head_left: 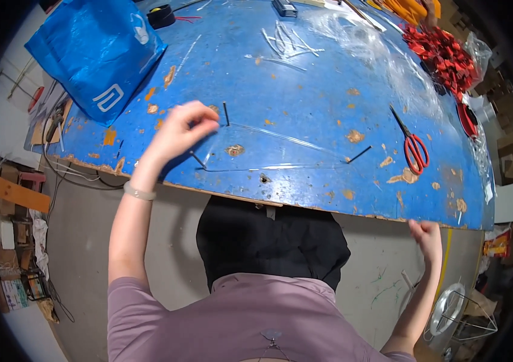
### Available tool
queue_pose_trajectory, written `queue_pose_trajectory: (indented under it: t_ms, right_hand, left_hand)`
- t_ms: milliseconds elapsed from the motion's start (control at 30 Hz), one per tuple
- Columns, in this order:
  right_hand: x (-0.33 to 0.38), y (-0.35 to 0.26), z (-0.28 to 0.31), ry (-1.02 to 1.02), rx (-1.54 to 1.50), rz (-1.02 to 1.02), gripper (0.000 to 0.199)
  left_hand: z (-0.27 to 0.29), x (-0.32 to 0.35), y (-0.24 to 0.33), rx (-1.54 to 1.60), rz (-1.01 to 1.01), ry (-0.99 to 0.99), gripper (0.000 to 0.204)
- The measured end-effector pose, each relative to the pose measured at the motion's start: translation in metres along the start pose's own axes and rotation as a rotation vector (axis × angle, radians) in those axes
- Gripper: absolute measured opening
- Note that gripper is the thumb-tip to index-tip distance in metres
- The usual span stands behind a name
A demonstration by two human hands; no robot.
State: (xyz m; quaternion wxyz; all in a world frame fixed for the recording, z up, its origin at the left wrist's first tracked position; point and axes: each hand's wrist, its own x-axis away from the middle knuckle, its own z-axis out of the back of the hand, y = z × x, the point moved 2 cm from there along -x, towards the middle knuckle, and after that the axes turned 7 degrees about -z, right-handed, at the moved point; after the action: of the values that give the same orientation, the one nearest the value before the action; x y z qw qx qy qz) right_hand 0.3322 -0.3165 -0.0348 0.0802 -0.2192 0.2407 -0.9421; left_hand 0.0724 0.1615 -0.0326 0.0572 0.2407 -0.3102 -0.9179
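A clear plastic sheet (280, 148) lies flat on the worn blue table (305, 90), framed by thin black nails (226, 113) standing in the board. My left hand (181, 130) rests on the sheet's left end, fingers curled and pinching its edge beside two nails. My right hand (426, 236) hangs below the table's near right edge, fingers loosely together; whether it holds anything I cannot tell.
Red-handled scissors (412, 145) lie at the right. A blue plastic bag (97, 51) sits at the far left, clear strips (286, 42) at the far middle, a heap of red pieces (443, 51) far right. Clutter stands on the floor at both sides.
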Motion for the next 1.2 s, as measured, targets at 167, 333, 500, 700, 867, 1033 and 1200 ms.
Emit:
queue_pose_trajectory:
  t_ms: [167,333,500,700,867,1033,1200]
  right_hand:
    - [0.08,0.115,-0.008,-0.059,-0.208,-0.221,0.032]
    - [0.156,0.1,-0.049,-0.232,-0.55,-0.298,0.028]
    - [0.174,0.038,-0.072,-0.129,-0.603,-0.159,0.018]
    - [0.168,0.019,-0.031,-0.35,-0.14,0.099,0.015]
    - [0.146,0.109,0.02,-0.438,-0.286,-0.168,0.013]
    - [0.133,0.055,0.02,-0.456,-0.515,0.155,0.011]
    - [0.096,-0.073,-0.003,-0.283,-0.243,0.662,0.012]
  left_hand:
    - [0.01,-0.011,0.074,0.185,0.055,0.419,0.01]
    - [-0.128,-0.018,0.193,0.528,-0.593,-0.112,0.019]
    - [-0.254,0.047,0.275,0.819,-0.618,-0.551,0.048]
    - [-0.24,0.05,0.244,1.251,-0.182,-1.125,0.029]
    - [-0.15,0.024,0.166,1.279,0.022,-1.003,0.018]
    - [-0.089,0.047,0.096,1.411,-0.327,-0.608,0.021]
    - [-0.063,0.065,0.041,1.722,-0.419,-0.184,0.03]
